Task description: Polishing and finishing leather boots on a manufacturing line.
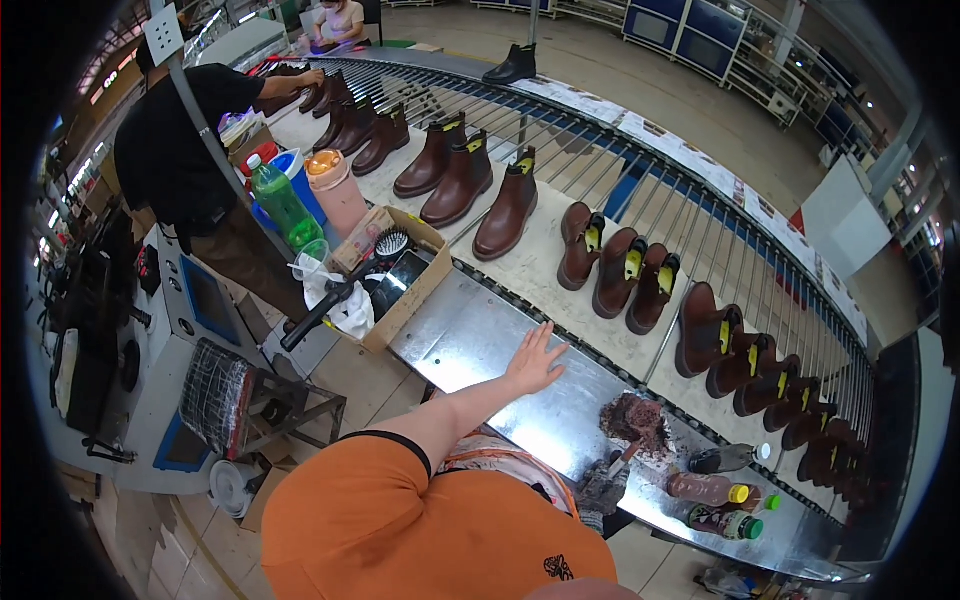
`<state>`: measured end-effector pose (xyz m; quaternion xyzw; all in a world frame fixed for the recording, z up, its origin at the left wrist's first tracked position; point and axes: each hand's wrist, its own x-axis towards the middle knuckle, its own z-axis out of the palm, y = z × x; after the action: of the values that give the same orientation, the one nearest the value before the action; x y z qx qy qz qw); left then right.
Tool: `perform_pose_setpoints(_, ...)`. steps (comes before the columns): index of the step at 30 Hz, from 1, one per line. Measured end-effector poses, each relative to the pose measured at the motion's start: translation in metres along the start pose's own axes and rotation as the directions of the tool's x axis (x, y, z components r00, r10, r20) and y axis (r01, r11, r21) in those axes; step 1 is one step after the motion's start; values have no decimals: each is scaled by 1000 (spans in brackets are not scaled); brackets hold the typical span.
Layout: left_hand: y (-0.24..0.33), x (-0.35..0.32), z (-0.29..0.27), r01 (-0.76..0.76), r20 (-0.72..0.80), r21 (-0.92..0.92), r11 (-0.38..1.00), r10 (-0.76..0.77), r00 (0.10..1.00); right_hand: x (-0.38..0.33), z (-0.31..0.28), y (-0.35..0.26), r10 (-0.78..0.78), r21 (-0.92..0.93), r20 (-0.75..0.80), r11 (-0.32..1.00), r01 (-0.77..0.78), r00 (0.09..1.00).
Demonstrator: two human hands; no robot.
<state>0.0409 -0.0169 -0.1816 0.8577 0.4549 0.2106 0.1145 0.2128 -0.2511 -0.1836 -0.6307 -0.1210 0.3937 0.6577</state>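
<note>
My left hand (535, 362) is bare, its fingers spread, over the near metal ledge (470, 345) beside the conveyor. It holds nothing. At the ledge's near edge, what looks like my right hand (601, 487) wears a dark, stained glove. It seems closed around a small brown-handled tool (626, 457), whose far end reaches a messy brown heap (637, 420) smeared on the metal. Past the ledge, brown ankle boots with yellow tabs stand or lie along the pale conveyor belt (550, 300). An upright boot (507, 212) and a tipped boot (580, 245) are among the closest.
A cardboard box (425, 285) with a hairbrush (392, 242) sits left, beside a green bottle (283, 205) and a pink container (338, 195). Several small bottles (710, 487) lie at right. A black boot (512, 65) stands across the rollers. A co-worker (190, 130) reaches toward boots.
</note>
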Motion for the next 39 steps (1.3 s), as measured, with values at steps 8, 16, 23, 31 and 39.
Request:
perform_pose_setpoints(8,1,2,0,-5,-25,-25,1000,4,1000,25,-23,44,-135,-251,-57,961,116,989)
perform_pose_setpoints(16,-2,0,1,1,-45,-21,1000,-2,999,1,-3,-4,79,83,38,993,-82,996)
perform_pose_setpoints(23,-10,4,3,6,-61,1,1000,-6,998,-21,0,-39,313,93,285,932,-352,906)
perform_pose_setpoints(31,-3,1,7,-10,-33,-2,1000,10,999,-41,9,-66,222,-98,91,972,-213,971)
perform_pose_setpoints(39,0,4,3,-33,-105,-45,998,28,994,20,2,-15,-271,-760,-23,630,159,962)
